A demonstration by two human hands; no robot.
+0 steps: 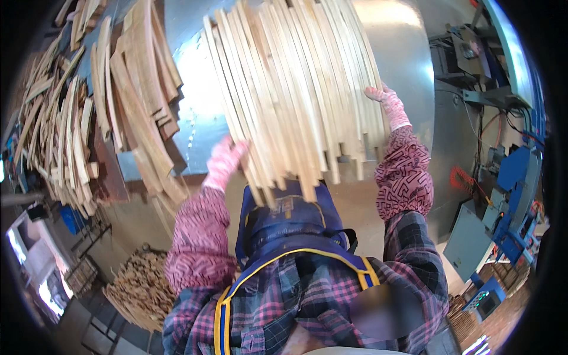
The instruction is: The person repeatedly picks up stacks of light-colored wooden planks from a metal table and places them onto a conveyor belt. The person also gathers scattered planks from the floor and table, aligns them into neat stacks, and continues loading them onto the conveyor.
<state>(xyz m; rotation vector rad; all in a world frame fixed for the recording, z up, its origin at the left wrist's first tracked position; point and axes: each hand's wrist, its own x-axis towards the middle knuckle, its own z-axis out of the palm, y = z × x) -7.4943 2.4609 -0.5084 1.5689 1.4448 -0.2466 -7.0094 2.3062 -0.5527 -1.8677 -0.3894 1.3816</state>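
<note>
A broad row of pale wooden strips (pixel 296 89) lies side by side on the shiny metal table (pixel 198 89), their near ends uneven and reaching past the table's front edge. At the left side of the row, my left hand (pixel 226 160) in a pink glove grips the outermost strips near their close ends. My right hand (pixel 389 105), also gloved in pink, holds the right side farther up, its thumb over the edge strips and its other fingers mostly hidden. The near ends look slightly blurred.
Longer, darker boards (pixel 139 89) and a heap of short wooden pieces (pixel 62 124) are on the left. Below left stands a big bundle of sticks (pixel 141 287). Blue machinery (pixel 515 195) with a small control panel (pixel 486 302) and a coiled red hose (pixel 464 177) is at the right.
</note>
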